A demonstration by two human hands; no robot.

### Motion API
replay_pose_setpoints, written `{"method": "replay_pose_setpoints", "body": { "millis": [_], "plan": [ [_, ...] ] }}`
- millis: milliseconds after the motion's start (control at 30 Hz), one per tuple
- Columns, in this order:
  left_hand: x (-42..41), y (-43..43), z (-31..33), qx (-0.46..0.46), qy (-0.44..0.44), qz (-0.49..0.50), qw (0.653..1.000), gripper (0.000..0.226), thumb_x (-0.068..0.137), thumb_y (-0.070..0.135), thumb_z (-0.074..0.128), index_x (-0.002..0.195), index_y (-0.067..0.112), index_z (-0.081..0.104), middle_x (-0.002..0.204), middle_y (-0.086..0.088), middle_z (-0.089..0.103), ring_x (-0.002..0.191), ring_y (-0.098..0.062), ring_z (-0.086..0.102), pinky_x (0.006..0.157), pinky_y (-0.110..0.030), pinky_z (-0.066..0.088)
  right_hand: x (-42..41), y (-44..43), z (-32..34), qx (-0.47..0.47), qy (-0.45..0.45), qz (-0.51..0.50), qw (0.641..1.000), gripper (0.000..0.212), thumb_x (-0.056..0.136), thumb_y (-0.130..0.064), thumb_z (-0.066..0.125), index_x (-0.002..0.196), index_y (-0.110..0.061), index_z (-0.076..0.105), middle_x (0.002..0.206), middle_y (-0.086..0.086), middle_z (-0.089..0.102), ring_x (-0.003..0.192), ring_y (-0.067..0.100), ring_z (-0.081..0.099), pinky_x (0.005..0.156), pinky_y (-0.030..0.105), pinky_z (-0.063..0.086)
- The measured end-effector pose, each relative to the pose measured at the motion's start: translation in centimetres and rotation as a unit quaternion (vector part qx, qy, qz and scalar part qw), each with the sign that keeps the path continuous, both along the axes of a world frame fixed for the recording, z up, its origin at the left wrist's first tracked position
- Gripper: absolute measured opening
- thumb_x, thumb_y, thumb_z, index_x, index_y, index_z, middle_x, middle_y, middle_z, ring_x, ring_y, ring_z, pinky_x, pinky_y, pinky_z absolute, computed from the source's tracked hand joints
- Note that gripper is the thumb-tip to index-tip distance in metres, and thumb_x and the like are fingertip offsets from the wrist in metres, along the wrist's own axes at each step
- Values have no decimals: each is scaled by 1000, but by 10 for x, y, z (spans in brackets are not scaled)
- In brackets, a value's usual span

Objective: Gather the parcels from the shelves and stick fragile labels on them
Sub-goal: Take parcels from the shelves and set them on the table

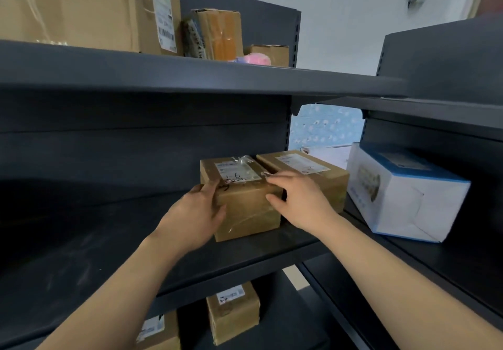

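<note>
Where shelf (272, 251) lies bare: gripped parcel (246, 208).

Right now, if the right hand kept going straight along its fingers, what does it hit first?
Probably the second brown cardboard parcel just behind the right hand. The fingers already lie across the taped front parcel, pointing up-left toward the dark shelf back panel; depth is unclear.

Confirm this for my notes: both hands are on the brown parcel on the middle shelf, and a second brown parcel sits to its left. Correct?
Not quite. The head view shows the left hand and right hand on the brown parcel on the middle shelf, but the second brown parcel sits to its right, not its left.
</note>
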State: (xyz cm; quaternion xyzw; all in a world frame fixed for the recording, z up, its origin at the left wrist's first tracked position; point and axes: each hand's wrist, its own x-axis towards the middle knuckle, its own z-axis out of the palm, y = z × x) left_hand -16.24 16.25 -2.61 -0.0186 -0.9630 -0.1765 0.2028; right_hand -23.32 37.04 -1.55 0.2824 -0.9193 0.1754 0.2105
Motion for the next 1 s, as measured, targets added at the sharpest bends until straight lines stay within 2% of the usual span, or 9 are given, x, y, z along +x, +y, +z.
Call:
{"method": "replay_pose_setpoints", "body": {
  "millis": [100, 200, 300, 400, 633, 767, 867, 933, 1000],
  "plan": [
    [6, -13, 1, 19, -5, 7, 1000, 61, 93, 36, 49, 146, 25, 24, 131, -8, 48, 109, -21, 56, 91, -30, 47, 0, -10, 1, -35, -20, 38, 998, 37, 89, -31, 61, 126, -23, 61, 129, -9, 56, 107, 11, 57, 94, 28, 46],
    [11, -22, 4, 22, -2, 17, 1000, 60, 91, 39, 53, 144, 25, 29, 130, -7, 49, 110, -22, 55, 94, -32, 47, -2, -14, 6, -72, -66, 58, 994, 35, 87, -28, 66, 122, -22, 63, 125, -9, 56, 109, 9, 55, 96, 24, 45],
    [9, -24, 6, 24, -13, 13, 1000, 63, 89, 45, 57, 142, 23, 33, 122, -5, 57, 100, -17, 59, 87, -28, 49, -4, -16, 10, -74, -133, 57, 987, 47, 87, -33, 66, 131, -25, 54, 133, -9, 53, 119, 12, 51, 100, 26, 41],
    [6, -20, 6, 58, -26, -2, 998, 63, 88, 38, 62, 142, 23, 34, 115, 1, 62, 83, -8, 59, 75, -19, 47, -6, -19, 11, -47, -165, 67, 983, 55, 89, -37, 62, 140, -25, 45, 140, -11, 48, 124, 10, 47, 94, 19, 34],
    [28, -9, -2, 84, 31, 21, 996, 66, 85, 32, 67, 143, 25, 37, 109, 5, 63, 77, -6, 58, 71, -18, 44, 24, -11, 6, -76, -118, 91, 986, 57, 89, -39, 62, 140, -25, 44, 136, -15, 52, 105, 2, 53, 92, 16, 33],
    [60, -7, -3, 86, 60, 6, 994, 66, 81, 36, 71, 140, 31, 41, 111, 2, 64, 81, -10, 61, 77, -23, 49, 61, -3, 5, -90, -77, 84, 989, 58, 88, -39, 63, 140, -25, 44, 134, -15, 54, 76, 10, 64, 79, 16, 43],
    [80, -2, -2, 105, 126, 0, 986, 64, 76, 36, 75, 134, 37, 48, 110, 6, 65, 82, -9, 61, 82, -25, 51, 89, 7, 7, -110, -66, 80, 988, 56, 87, -36, 65, 138, -24, 48, 127, -17, 56, 87, 4, 62, 85, 17, 45],
    [116, -3, 0, 120, 114, -77, 983, 63, 73, 35, 78, 130, 38, 52, 110, 8, 65, 87, -8, 62, 85, -25, 51, 144, 12, 3, -147, -43, 33, 988, 55, 85, -34, 68, 137, -24, 49, 119, -21, 55, 97, 3, 61, 91, 22, 49],
    [121, 5, -1, 138, 126, -80, 979, 63, 72, 34, 79, 129, 39, 53, 110, 9, 65, 90, -6, 62, 85, -21, 49, 156, 20, 5, -167, -33, 26, 985, 55, 84, -33, 69, 136, -25, 51, 113, -25, 55, 91, 9, 65, 87, 30, 53]
  ]
}}
